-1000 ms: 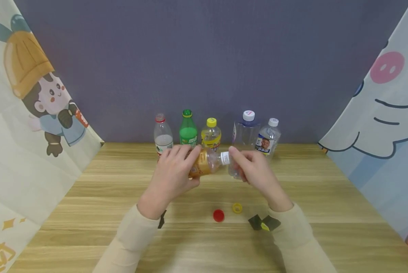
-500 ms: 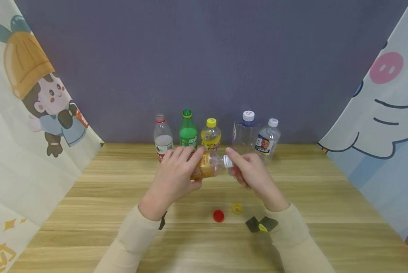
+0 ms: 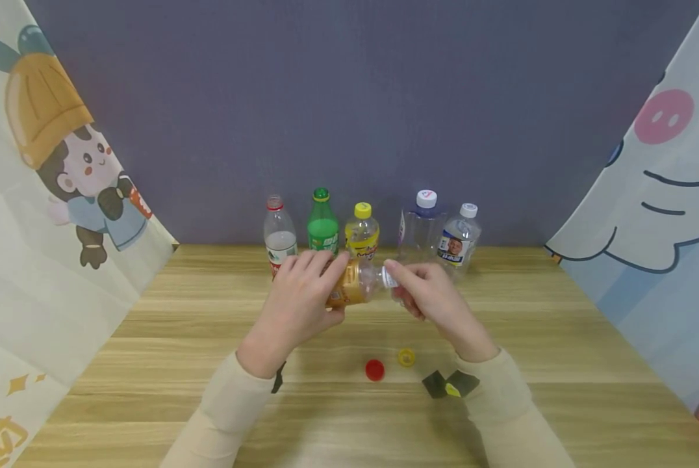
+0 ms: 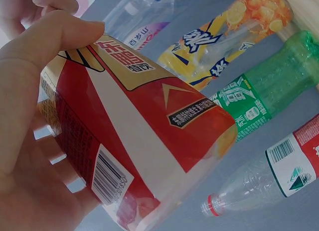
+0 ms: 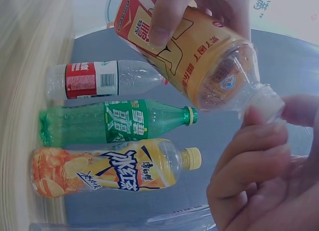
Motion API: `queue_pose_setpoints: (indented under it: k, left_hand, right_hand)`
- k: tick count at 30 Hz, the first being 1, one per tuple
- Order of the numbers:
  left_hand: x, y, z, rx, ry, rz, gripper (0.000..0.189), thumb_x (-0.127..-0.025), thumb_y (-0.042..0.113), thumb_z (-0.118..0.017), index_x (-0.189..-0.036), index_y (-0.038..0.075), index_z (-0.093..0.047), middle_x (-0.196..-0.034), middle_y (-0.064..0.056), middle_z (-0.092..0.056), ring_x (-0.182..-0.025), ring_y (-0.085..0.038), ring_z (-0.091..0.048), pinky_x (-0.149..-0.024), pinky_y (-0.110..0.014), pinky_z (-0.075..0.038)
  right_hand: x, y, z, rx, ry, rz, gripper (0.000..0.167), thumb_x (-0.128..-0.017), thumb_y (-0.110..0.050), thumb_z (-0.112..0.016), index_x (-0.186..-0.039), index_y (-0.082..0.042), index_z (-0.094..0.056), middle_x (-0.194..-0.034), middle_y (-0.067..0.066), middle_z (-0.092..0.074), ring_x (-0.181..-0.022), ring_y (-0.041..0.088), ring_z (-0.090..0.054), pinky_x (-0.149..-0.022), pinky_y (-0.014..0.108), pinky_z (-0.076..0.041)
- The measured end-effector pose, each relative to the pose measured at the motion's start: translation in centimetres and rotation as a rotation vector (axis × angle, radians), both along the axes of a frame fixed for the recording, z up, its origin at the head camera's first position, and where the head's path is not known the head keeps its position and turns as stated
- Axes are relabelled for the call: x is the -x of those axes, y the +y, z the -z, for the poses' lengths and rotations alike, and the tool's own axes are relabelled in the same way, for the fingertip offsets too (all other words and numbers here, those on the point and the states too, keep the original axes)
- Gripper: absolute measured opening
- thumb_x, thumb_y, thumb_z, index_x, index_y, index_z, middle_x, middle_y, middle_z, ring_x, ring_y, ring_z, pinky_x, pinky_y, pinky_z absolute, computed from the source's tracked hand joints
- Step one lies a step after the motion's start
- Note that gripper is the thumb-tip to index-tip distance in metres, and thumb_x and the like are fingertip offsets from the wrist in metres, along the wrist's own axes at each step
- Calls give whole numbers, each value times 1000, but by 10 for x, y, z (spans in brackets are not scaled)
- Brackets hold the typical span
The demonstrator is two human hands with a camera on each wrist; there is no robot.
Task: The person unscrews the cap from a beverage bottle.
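My left hand (image 3: 293, 299) grips a plastic drink bottle (image 3: 348, 286) round its red and orange label. The bottle lies sideways in the air above the table, its neck pointing right. At the neck, my right hand (image 3: 437, 296) pinches the white cap (image 5: 269, 104) between thumb and fingers; the right wrist view shows the cap at the bottle's mouth. In the left wrist view, the left thumb presses the label (image 4: 134, 106) from one side while the other fingers curl round behind. Part of the cap is hidden by the right thumb in the head view.
Behind the hands stand a capless clear bottle (image 3: 280, 240), a green bottle (image 3: 323, 224), a yellow-capped bottle (image 3: 362, 234), a large clear bottle (image 3: 422, 224) and a white-capped bottle (image 3: 459, 237). Nearer lie a red cap (image 3: 375, 370), a yellow ring (image 3: 406, 357) and dark scraps (image 3: 434, 385).
Held by the left hand, the bottle has shifted slightly right and its neck has dipped a little. The right thumb has moved slightly at the white cap. The standing bottles have not moved.
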State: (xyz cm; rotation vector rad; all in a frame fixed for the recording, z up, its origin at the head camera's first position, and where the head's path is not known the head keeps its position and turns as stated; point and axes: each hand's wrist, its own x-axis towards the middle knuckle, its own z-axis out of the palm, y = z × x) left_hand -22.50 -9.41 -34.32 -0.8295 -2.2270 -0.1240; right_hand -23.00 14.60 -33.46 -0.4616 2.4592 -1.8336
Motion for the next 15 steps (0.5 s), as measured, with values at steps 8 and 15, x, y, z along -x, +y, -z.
queue_pose_setpoints:
  k: [8,15]
  left_hand:
    - [-2,0,-2,7,-32,-10,77,-64,30,-91,-132,10,-60,-116,-10,-67,-105,-30,-63,-79,-43,-50]
    - [-1,-1,-1,8,-16,-13,76,-63,29,-89,-130,9,-61,-114,-10,-67,-103,-30,-63,-78,-44,-50]
  right_hand:
    - [-1,1,-1,-67,67,-7,43,-103,-36,-60,-76,-2,-60,-55,2,-46,-47,11,-40,-44,24,-36]
    - [-1,1,0,-106,120,-16,37,-103,-32,-60,-84,0,-64,-60,5,-50,-50,11,-43,-44,25,-38]
